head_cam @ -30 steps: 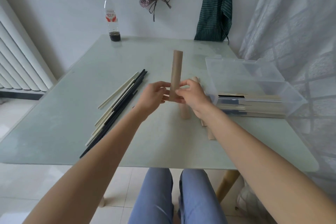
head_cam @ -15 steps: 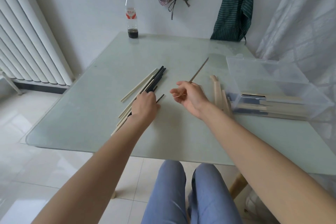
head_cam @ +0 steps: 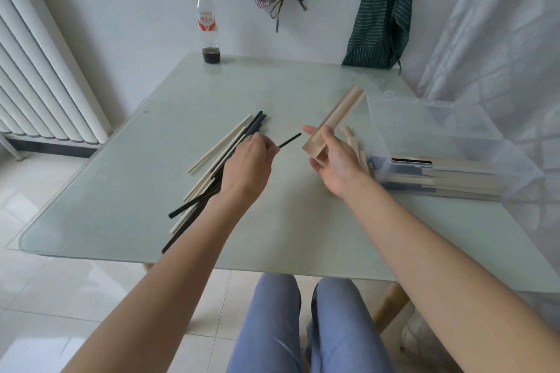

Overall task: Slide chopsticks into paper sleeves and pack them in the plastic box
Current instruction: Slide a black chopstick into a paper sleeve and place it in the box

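A black chopstick is pinched in the left hand, tip aimed at the sleeve held in the right hand's loose grip above the tabletop. The insertion step appears to be in hand (box waiting at right). Next, the tip must be lined up with the sleeve's near mouth.

left arm: reaches forward, forearm bare, wrist straight
left hand: back up, fingers curled, pinching a black chopstick whose tip points toward the right hand
right arm: reaches forward from lower right, forearm bare
right hand: palm turned left, fingers curled loosely round a paper sleeve, just beside the left hand, not touching
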### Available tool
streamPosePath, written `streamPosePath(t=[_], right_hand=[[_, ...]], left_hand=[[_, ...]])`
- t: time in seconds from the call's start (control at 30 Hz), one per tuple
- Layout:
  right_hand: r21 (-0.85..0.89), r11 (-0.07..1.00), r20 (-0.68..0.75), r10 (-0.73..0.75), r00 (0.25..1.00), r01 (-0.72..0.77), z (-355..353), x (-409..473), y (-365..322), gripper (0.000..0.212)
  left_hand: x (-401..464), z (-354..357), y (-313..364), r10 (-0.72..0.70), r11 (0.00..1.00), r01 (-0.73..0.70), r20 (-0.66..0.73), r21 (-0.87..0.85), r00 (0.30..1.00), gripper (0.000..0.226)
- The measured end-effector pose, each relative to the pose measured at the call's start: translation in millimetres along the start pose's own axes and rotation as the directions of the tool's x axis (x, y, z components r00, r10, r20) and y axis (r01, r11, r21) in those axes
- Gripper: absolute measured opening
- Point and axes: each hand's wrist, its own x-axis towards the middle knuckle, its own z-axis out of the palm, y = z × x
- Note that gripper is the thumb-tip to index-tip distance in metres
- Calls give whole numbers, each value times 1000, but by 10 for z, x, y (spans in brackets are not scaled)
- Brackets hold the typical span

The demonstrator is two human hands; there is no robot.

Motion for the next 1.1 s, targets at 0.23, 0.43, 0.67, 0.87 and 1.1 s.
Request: streamPosePath(t=[0.23, 0.43, 0.67, 0.87, 1.1], right_hand=[[158, 987, 57, -1, 998, -8, -104, -29, -57, 24], [265, 964, 69, -2, 998, -17, -114, -53, -96, 27], [313, 950, 77, -8, 997, -17, -124, -66, -104, 31], [282, 959, 103, -36, 994, 6, -128, -82, -97, 30], [198, 980, 172, -70, 983, 36, -124, -111, -41, 22]], left_hand=[[-62, 41, 139, 191, 981, -187, -70, 48, 979, 11], [-63, 55, 166, 168, 983, -160, -99, 85, 981, 11], [-59, 57, 187, 142, 989, -135, -125, 63, 982, 12], [-30, 107, 192, 77, 993, -88, -129, -78, 989, 11], [14, 154, 208, 106, 968, -126, -100, -216, 989, 9]])
